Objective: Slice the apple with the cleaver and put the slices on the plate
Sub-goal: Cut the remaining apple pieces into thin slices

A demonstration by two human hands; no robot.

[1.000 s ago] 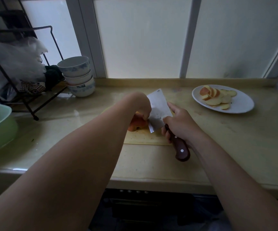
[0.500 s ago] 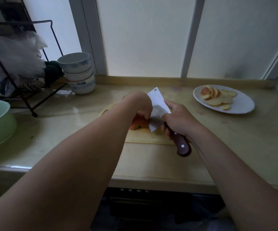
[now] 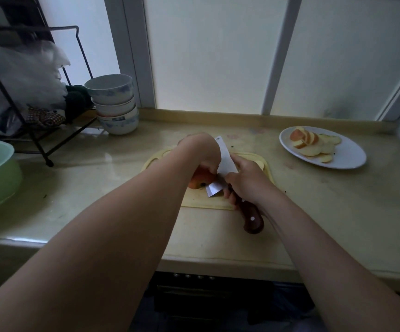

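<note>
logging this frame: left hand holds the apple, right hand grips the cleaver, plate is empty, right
No: the head view shows apple slices on the plate. The left hand does hold the apple and the right hand grips the cleaver.

Change over the last second. The cleaver [image 3: 225, 164] has come down and toward the near edge: its far tip sits lower in the view, and its near corner has dropped closer to the cutting board [image 3: 201, 202], beside the near end of the apple [image 3: 200, 180]. The right hand [image 3: 247, 183], gripping the handle, has shifted slightly left, closer to the left hand [image 3: 201, 152].
</note>
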